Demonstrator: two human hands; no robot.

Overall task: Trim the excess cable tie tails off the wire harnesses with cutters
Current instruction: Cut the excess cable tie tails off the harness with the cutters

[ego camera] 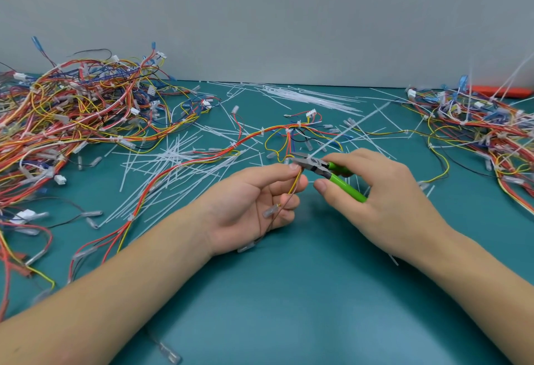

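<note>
mid-trim here: left hand pinches the harness wires over the worktop's middle, right hand grips the green cutters nosed at a tie tail, so next is probably just squeezing flush without nicking wire

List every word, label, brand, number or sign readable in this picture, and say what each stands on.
None can be read.
The green-handled cutters in the right hand show no legible brand or marking.
The white connectors on the wire harness pinched by the left hand are too small and blurred to show any print.
The orange object at the far right edge shows no text.
</note>
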